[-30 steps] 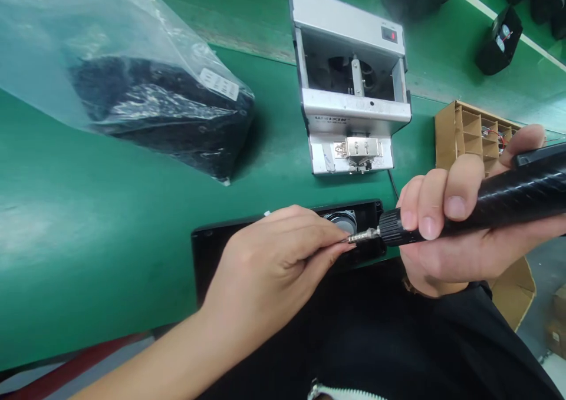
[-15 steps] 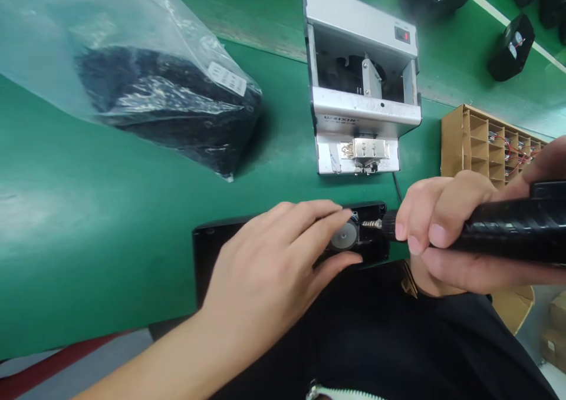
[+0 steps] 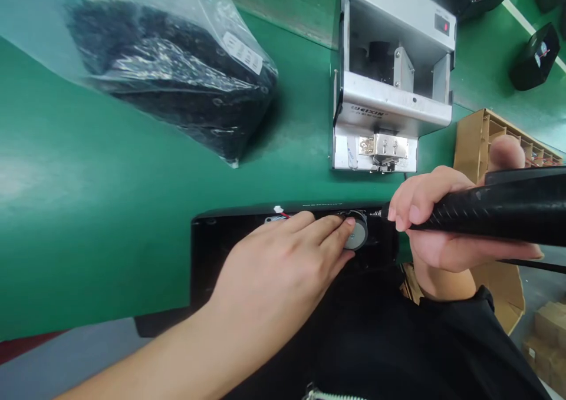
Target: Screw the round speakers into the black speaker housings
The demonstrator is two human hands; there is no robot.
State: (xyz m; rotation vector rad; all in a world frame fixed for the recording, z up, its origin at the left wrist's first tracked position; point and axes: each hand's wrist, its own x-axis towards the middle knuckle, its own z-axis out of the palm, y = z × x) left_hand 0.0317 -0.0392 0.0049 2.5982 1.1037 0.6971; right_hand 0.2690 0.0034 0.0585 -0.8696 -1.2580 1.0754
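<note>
A long black housing (image 3: 207, 253) lies open side up at the table's front edge. Inside its right end sits a small round speaker (image 3: 359, 235) with a grey back. My left hand (image 3: 283, 258) grips the speaker, fingers over its top and left side and thumb below. In my right hand (image 3: 433, 211) is a black electric screwdriver (image 3: 499, 205), held nearly level. Its bit (image 3: 375, 214) reaches the speaker's upper right edge; the exact contact point is hidden. A white connector (image 3: 277, 210) on red wire stands out of the housing, left of my fingers.
Behind the housing stands a silver screw-feeder machine (image 3: 380, 102). A clear bag (image 3: 177, 76) of black items lies at the left. To the right is a divided cardboard box (image 3: 469, 138). More black housings (image 3: 535, 55) sit at the far right.
The screwdriver has moved left, closing the gap to the speaker. My left fingers now press further over the speaker. The housing appears tilted, uncovering the connector. The camera view has shifted.
</note>
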